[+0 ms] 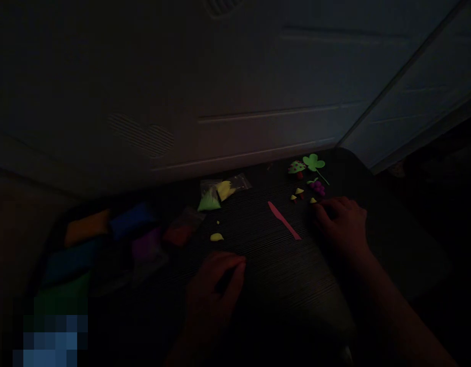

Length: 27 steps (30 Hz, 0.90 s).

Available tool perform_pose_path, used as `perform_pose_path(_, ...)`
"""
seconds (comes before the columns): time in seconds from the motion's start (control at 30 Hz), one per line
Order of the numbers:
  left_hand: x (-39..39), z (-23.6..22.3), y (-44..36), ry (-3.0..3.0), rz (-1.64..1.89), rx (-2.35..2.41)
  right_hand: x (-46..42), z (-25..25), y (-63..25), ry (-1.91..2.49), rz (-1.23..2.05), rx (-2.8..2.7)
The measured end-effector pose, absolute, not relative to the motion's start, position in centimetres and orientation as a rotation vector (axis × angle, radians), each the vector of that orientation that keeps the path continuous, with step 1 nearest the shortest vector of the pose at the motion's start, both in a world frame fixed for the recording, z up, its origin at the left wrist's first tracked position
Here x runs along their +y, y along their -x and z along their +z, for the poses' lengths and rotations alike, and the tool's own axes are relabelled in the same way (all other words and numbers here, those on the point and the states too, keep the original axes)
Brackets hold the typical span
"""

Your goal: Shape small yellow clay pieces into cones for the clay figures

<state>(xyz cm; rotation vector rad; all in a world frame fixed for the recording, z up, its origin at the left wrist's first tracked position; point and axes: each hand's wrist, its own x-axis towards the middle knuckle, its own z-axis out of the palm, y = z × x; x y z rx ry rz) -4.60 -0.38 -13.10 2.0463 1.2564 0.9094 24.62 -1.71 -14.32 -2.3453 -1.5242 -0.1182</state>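
My right hand (344,224) rests at the right of the dark table, its thumb and fingertips closed at a small yellow-capped clay mushroom (313,200). The mushroom's stem is hidden by the fingers. Just beyond stand two similar mushrooms (299,191), a purple clay grape bunch (317,188), a larger green mushroom with red spots (297,167) and a green clover (313,162). My left hand (214,288) is low in the middle, thumb and forefinger tips pressed together; whatever they hold, if anything, cannot be made out. A yellow clay lump (216,237) and a tiny crumb lie ahead of it.
A pink plastic knife (283,220) lies between my hands. Bags of green clay (209,199), yellow clay (225,190) and red clay (179,232) are behind and left. Orange (87,227), blue (132,220) and purple packs (146,245) lie farther left. A pale panelled surface (258,132) rises behind the table.
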Motion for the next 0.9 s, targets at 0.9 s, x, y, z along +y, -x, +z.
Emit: perform_pose_path(0.9,2.4,-16.3,5.5,-2.378,0.806,1.504,-2.2,-14.1,-23.7,2.157,-0.141,-1.68)
